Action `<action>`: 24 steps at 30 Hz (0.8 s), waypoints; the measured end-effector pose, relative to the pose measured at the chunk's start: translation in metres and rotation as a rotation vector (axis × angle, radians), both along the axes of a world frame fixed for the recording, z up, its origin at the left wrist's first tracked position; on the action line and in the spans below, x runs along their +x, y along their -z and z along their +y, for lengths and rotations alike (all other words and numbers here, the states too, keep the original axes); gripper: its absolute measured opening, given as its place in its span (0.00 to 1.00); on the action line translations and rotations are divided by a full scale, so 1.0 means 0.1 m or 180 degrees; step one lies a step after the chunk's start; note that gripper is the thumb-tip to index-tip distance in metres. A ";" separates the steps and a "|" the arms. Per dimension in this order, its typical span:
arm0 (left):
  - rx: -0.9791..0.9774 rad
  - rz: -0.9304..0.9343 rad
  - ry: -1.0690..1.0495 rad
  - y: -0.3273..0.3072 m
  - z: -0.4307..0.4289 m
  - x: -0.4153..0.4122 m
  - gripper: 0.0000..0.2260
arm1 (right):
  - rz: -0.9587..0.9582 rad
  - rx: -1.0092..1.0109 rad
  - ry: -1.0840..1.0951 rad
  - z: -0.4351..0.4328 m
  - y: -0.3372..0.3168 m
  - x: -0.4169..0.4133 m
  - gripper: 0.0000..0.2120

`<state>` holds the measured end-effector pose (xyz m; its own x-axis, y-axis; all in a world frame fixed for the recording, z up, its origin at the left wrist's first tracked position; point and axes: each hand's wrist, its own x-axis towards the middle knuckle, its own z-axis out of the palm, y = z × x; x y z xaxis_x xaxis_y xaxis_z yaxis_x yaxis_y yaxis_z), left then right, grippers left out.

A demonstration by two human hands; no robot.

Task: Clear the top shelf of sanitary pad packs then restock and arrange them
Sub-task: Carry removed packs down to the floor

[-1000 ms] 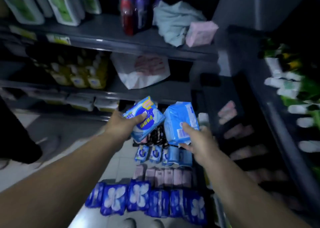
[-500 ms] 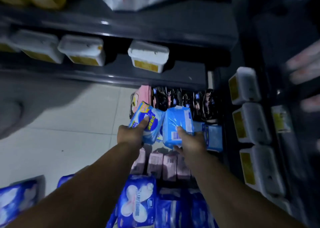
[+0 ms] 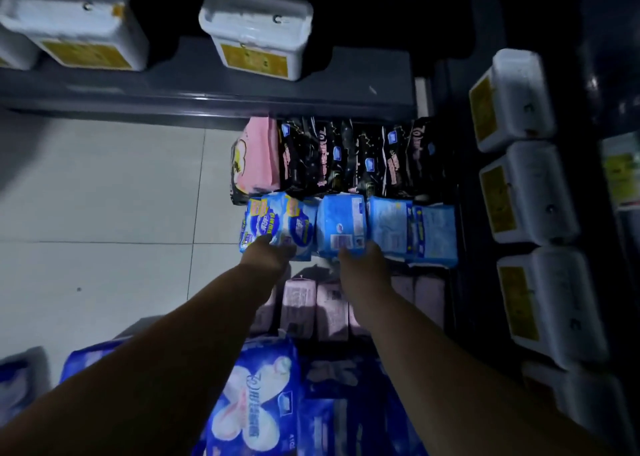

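Our left hand [image 3: 268, 253] grips the near end of a white-and-blue plastic pad pack [image 3: 299, 228], fingers curled under its edge. Our right hand [image 3: 363, 256] holds the near end of a light blue plastic pad pack [image 3: 341, 223], thumb on its face. The two packs touch side by side above the pale tiled floor [image 3: 104, 196], with more light blue packs [image 3: 389, 227] just beside them at three o'clock. At twelve o'clock of this row stand black glossy packs [image 3: 353, 157], with a pink pack [image 3: 259, 157] at their nine o'clock end. At six o'clock lie pale pink packs [image 3: 311, 303], then dark blue packs with a white butterfly print [image 3: 256, 403]. White plastic tubs with yellow labels [image 3: 259, 33] sit on the dark shelf [image 3: 346, 78] at twelve o'clock.
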<state>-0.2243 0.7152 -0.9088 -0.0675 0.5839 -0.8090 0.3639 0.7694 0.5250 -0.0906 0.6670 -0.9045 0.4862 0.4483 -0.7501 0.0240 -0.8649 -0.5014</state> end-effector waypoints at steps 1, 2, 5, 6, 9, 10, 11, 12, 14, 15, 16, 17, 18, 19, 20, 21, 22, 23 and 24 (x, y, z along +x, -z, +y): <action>-0.0037 -0.0001 -0.0008 -0.09 -0.02 0.02 0.05 | -0.0007 0.0003 -0.0093 -0.02 -0.09 -0.02 0.27; -0.0033 0.0018 0.0037 -0.25 -0.02 0.04 0.05 | -0.0007 0.0004 -0.0169 -0.03 -0.19 -0.03 0.27; 0.0052 0.0254 0.0526 -0.68 -0.06 0.05 0.28 | -0.0150 0.0037 -0.0440 -0.07 -0.63 -0.01 0.24; 0.0160 0.0443 0.0823 -0.84 -0.07 0.03 0.30 | -0.0237 0.0030 -0.0580 -0.10 -0.80 0.01 0.23; 0.0626 0.0848 0.1577 -1.42 -0.11 -0.01 0.32 | -0.0537 0.0130 -0.1000 -0.15 -1.39 0.08 0.21; 0.0840 0.0937 0.1761 -1.64 -0.11 -0.03 0.32 | -0.0690 0.0201 -0.1128 -0.17 -1.62 0.10 0.21; 0.1061 0.0999 0.1950 -1.88 -0.11 -0.04 0.32 | -0.0855 0.0274 -0.1255 -0.19 -1.85 0.11 0.21; 0.1301 0.1042 0.2149 -2.10 -0.12 -0.06 0.33 | -0.1030 0.0368 -0.1386 -0.20 -2.10 0.11 0.21; 0.1644 0.1167 0.2566 -2.57 -0.12 -0.11 0.35 | -0.1407 0.0515 -0.1669 -0.25 -2.58 0.14 0.22; 0.1758 0.1244 0.2755 -2.81 -0.12 -0.13 0.36 | -0.1590 0.0545 -0.1831 -0.27 -2.82 0.15 0.23; 0.1880 0.1312 0.2907 -3.03 -0.12 -0.16 0.37 | -0.1741 0.0552 -0.1986 -0.30 -3.06 0.16 0.24; 0.1977 0.1369 0.3039 -3.27 -0.13 -0.18 0.37 | -0.1849 0.0536 -0.2113 -0.33 -3.30 0.18 0.24; 0.2088 0.1414 0.3137 -3.49 -0.15 -0.20 0.37 | -0.1932 0.0497 -0.2216 -0.36 -3.54 0.19 0.25; 0.2163 0.1440 0.3192 -3.73 -0.18 -0.22 0.37 | -0.2028 0.0482 -0.2290 -0.39 -3.78 0.21 0.26; 0.2248 0.1452 0.3208 -3.94 -0.20 -0.23 0.37 | -0.2146 0.0502 -0.2333 -0.42 -4.01 0.23 0.26; 0.2309 0.1460 0.3218 -4.17 -0.23 -0.23 0.38 | -0.2276 0.0543 -0.2340 -0.46 -4.24 0.23 0.26; 0.2399 0.1467 0.3242 -4.38 -0.27 -0.24 0.38 | -0.2408 0.0577 -0.2336 -0.50 -4.47 0.23 0.26; 0.2493 0.1472 0.3281 -4.61 -0.30 -0.24 0.38 | -0.2548 0.0601 -0.2340 -0.56 -4.70 0.23 0.26; 0.2611 0.1472 0.3318 -4.82 -0.33 -0.23 0.38 | -0.2680 0.0610 -0.2351 -0.61 -4.94 0.23 0.26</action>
